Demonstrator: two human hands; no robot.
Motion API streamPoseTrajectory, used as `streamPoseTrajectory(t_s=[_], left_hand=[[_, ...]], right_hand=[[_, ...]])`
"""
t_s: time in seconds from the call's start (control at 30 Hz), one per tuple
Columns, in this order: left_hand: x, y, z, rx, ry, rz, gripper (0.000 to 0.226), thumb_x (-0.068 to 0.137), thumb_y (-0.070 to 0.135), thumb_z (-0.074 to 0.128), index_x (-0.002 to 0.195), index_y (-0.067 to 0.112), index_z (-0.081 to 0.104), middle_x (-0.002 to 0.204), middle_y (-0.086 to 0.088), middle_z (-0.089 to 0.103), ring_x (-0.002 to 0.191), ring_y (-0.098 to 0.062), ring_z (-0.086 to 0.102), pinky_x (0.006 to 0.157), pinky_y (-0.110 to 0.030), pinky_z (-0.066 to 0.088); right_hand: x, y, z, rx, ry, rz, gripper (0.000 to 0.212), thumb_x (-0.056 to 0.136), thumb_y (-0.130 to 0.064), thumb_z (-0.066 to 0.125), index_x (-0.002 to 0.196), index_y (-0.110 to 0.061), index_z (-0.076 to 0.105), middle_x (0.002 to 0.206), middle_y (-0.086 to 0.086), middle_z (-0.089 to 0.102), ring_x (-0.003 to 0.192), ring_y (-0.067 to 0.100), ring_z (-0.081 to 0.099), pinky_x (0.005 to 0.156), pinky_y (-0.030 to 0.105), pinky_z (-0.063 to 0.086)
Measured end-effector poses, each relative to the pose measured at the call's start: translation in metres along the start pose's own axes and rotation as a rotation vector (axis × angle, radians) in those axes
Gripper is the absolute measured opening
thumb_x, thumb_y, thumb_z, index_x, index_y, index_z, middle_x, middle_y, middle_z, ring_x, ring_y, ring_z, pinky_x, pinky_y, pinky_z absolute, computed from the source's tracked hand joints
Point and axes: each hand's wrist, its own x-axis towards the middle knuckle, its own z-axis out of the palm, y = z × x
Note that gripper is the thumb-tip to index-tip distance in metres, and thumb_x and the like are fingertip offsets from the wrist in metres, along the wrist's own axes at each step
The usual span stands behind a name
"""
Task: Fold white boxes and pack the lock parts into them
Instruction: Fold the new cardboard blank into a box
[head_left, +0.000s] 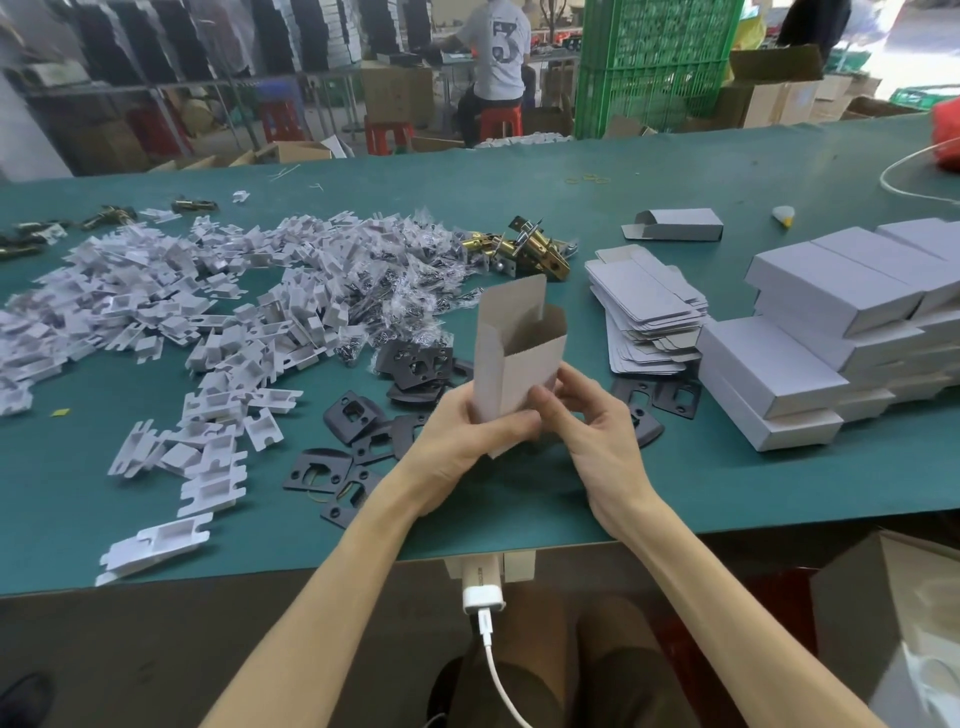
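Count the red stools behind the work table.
3. The left stool stands near the racks; the middle stool is in front of a cardboard carton; the right stool is under a seated person. More may be hidden behind the table.

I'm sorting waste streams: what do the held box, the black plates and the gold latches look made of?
The box looks like thin paperboard, white outside, raw grey-brown inside, creased sharply. The plates are probably stamped metal with matte black coating: flat, punched holes. The latches look metal, brass-like polish, bright glints.
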Motion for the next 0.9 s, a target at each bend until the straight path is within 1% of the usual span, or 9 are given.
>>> streamPoseTrajectory(t_s=[0.03, 0.13, 0.2, 0.3, 0.37, 0.5, 0.57, 0.7, 0.9], left_hand=[[0.0, 0.002, 0.0, 0.006, 0.053, 0.015, 0.04, 0.09, 0.014, 0.076, 0.129, 0.007, 0.07, 0.129, -0.014, 0.072, 0.126, -0.036, 0.065, 0.113, -0.052, 0.048], [0.0, 0.006, 0.001, 0.016, 0.217, 0.066, 0.035, 0.085, 0.021, 0.079, 0.118, 0.012, 0.073, 0.117, -0.01, 0.077, 0.111, -0.025, 0.072, 0.099, -0.041, 0.057], [0.001, 0.007, 0.002, 0.002, 0.315, 0.09, 0.036, 0.083, 0.025, 0.079, 0.116, 0.013, 0.072, 0.112, -0.007, 0.078, 0.103, -0.02, 0.074, 0.089, -0.035, 0.059], [0.006, 0.01, -0.002, -0.153, 0.421, 0.068, 0.047, 0.091, 0.028, 0.075, 0.128, 0.001, 0.064, 0.12, -0.018, 0.075, 0.113, -0.04, 0.071, 0.096, -0.052, 0.057], [0.013, 0.014, -0.008, -0.27, 0.411, 0.056, 0.042, 0.099, 0.027, 0.068, 0.13, -0.001, 0.062, 0.123, -0.024, 0.072, 0.113, -0.049, 0.069, 0.091, -0.057, 0.06], [0.029, 0.028, -0.019, -0.434, 0.324, 0.012, 0.038, 0.108, 0.029, 0.053, 0.132, 0.002, 0.061, 0.13, -0.021, 0.07, 0.114, -0.039, 0.071, 0.072, -0.04, 0.065], [0.039, 0.03, -0.023, -0.492, 0.321, 0.0, 0.041, 0.109, 0.029, 0.052, 0.136, -0.001, 0.057, 0.133, -0.021, 0.069, 0.118, -0.039, 0.069, 0.073, -0.038, 0.065], [0.05, 0.024, -0.025, -0.578, 0.333, 0.021, 0.034, 0.108, 0.026, 0.054, 0.131, 0.001, 0.059, 0.134, -0.023, 0.067, 0.123, -0.041, 0.066, 0.083, -0.04, 0.065], [0.047, 0.017, -0.021, -0.583, 0.302, 0.064, 0.037, 0.11, 0.029, 0.052, 0.137, 0.004, 0.056, 0.135, -0.02, 0.068, 0.123, -0.038, 0.067, 0.08, -0.037, 0.063]], right_hand=[[0.0, 0.0, 0.0, 0.018, 0.006, 0.014, 0.04, 0.087, -0.031, 0.072, 0.126, -0.021, 0.071, 0.119, 0.024, 0.064, 0.104, 0.027, 0.065, 0.092, 0.041, 0.057], [0.0, 0.0, -0.001, 0.02, 0.013, 0.025, 0.032, 0.087, -0.031, 0.073, 0.119, -0.035, 0.073, 0.114, 0.021, 0.065, 0.092, 0.014, 0.063, 0.081, 0.026, 0.055], [0.0, 0.001, -0.001, -0.005, 0.002, 0.025, 0.027, 0.091, -0.026, 0.073, 0.116, -0.038, 0.073, 0.113, 0.02, 0.065, 0.093, 0.013, 0.063, 0.08, 0.025, 0.054], [0.0, 0.002, -0.001, -0.009, 0.014, 0.043, 0.025, 0.095, -0.018, 0.07, 0.118, -0.027, 0.073, 0.113, 0.016, 0.069, 0.096, 0.013, 0.064, 0.079, 0.024, 0.055], [0.0, 0.003, -0.001, -0.009, 0.023, 0.057, 0.022, 0.095, -0.015, 0.07, 0.116, -0.02, 0.074, 0.11, 0.01, 0.072, 0.093, 0.01, 0.065, 0.077, 0.022, 0.054], [0.001, 0.006, 0.0, -0.042, 0.015, 0.074, 0.013, 0.097, -0.014, 0.068, 0.107, -0.019, 0.075, 0.101, 0.001, 0.076, 0.087, 0.015, 0.068, 0.073, 0.021, 0.054], [0.002, 0.006, 0.0, -0.037, 0.028, 0.072, 0.012, 0.098, -0.015, 0.066, 0.105, -0.016, 0.075, 0.098, 0.002, 0.076, 0.082, 0.012, 0.068, 0.071, 0.02, 0.053], [0.002, 0.006, 0.0, -0.057, 0.028, 0.064, 0.012, 0.098, -0.016, 0.066, 0.106, -0.016, 0.075, 0.098, 0.001, 0.076, 0.082, 0.01, 0.068, 0.072, 0.02, 0.053], [0.003, 0.006, 0.001, -0.083, 0.029, 0.059, 0.012, 0.097, -0.016, 0.067, 0.106, -0.019, 0.075, 0.094, -0.002, 0.075, 0.082, 0.01, 0.067, 0.072, 0.02, 0.053]])
